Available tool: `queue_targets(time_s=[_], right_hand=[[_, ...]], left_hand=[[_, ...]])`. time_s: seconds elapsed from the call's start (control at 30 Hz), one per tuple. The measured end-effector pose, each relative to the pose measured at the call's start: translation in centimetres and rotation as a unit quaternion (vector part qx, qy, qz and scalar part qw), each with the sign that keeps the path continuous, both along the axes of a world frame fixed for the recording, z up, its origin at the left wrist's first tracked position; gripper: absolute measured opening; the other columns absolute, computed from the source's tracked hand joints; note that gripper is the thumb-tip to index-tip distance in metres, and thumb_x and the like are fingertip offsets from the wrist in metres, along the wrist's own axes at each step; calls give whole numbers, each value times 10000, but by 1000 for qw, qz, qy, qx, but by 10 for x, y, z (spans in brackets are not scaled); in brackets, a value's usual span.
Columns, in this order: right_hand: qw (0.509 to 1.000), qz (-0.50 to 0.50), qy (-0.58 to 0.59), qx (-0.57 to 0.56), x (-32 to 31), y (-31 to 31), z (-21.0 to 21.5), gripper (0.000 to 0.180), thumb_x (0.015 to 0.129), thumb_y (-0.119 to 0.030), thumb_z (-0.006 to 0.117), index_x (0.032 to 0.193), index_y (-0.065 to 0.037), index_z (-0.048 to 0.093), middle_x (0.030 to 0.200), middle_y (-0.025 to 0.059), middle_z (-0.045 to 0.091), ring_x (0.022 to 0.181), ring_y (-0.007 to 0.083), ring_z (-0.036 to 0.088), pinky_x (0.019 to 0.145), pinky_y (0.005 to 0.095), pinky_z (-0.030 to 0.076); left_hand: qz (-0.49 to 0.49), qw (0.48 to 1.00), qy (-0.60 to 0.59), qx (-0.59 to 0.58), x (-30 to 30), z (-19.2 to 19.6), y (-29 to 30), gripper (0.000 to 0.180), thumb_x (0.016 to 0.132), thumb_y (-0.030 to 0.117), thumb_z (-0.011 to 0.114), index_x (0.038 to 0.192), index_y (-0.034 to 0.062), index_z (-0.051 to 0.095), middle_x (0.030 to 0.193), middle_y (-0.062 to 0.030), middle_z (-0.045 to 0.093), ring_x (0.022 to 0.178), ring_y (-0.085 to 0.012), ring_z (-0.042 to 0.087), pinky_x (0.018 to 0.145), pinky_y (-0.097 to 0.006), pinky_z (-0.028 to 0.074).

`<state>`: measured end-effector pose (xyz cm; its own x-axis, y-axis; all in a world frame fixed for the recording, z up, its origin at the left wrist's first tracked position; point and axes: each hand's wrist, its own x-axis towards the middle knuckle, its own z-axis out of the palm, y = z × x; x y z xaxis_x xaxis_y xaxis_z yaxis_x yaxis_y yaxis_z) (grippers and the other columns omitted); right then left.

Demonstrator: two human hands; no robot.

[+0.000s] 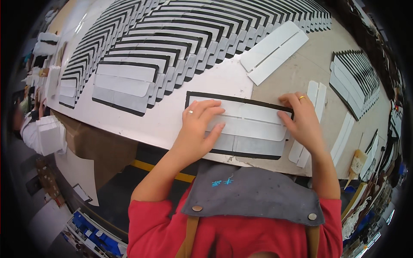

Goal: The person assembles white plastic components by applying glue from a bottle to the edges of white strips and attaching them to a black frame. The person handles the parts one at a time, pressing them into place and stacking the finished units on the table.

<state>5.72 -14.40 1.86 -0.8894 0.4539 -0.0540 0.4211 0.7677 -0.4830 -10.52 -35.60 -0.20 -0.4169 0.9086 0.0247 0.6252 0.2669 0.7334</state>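
In front of me on the table lies a black-edged rectangular panel (258, 147) with a grey lining. Two white card strips (254, 127) rest lengthwise on it, a narrow slit between them. My left hand (198, 127) is on the panel's left part, its fingers apart and laid on the white card. At the far right corner is my right hand (304, 124). Its bent fingers touch the black edge, while the thumb lies on the card, apart from the fingers. Neither hand wraps around anything.
Long overlapping rows of similar black-edged panels (124, 79) fill the table's far left. A slitted white card (275, 51) lies beyond my hands, with more white strips (316, 103) to the right. Another fanned stack (350, 81) and a brush (357, 163) are further right.
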Motion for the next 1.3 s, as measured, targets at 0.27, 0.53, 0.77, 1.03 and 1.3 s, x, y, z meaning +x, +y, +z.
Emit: queue_targets(time_s=[0.27, 0.53, 0.77, 1.03, 1.3], right_hand=[[983, 70, -27, -166, -5, 21, 0, 113, 722, -13, 581, 804, -30, 506, 756, 76, 506, 749, 246, 478, 678, 317, 400], [982, 72, 70, -160, 8, 10, 30, 81, 784, 2, 533, 856, -19, 501, 773, 93, 532, 700, 213, 503, 657, 299, 420], [952, -22, 52, -302, 43, 30, 43, 216, 784, -28, 555, 988, -34, 486, 794, 93, 547, 723, 201, 540, 683, 305, 439], [866, -224, 238, -378, 122, 99, 32, 308, 781, -25, 554, 1075, -45, 461, 781, -2, 489, 713, 80, 499, 675, 212, 416], [796, -440, 312, -276, 200, 210, 7, 453, 763, -106, 589, 1169, -40, 400, 790, 5, 525, 690, 87, 490, 605, 235, 403]], left_hand=[[157, 984, 70, 50, -20, -7, -16, 368, 789, 42, 569, 1146, 41, 481, 1236, -142, 443, 1136, -284, 426, 961, -362, 327], [208, 958, -167, 110, -25, -8, -25, 570, 793, -4, 569, 1304, 23, 318, 1294, -154, 418, 1160, -202, 416, 966, -347, 326], [176, 885, -378, 206, -31, -2, -10, 219, 850, 3, 541, 1068, -20, 530, 977, -61, 608, 887, -87, 545, 813, -214, 394], [45, 928, -319, 185, -2, 35, 125, 367, 877, 28, 499, 1218, -32, 376, 938, -94, 608, 851, -83, 538, 735, -185, 410], [-77, 935, -338, 81, 85, 27, 283, 563, 850, 42, 506, 1344, 38, 235, 808, -87, 582, 609, -83, 485, 498, -222, 393]])
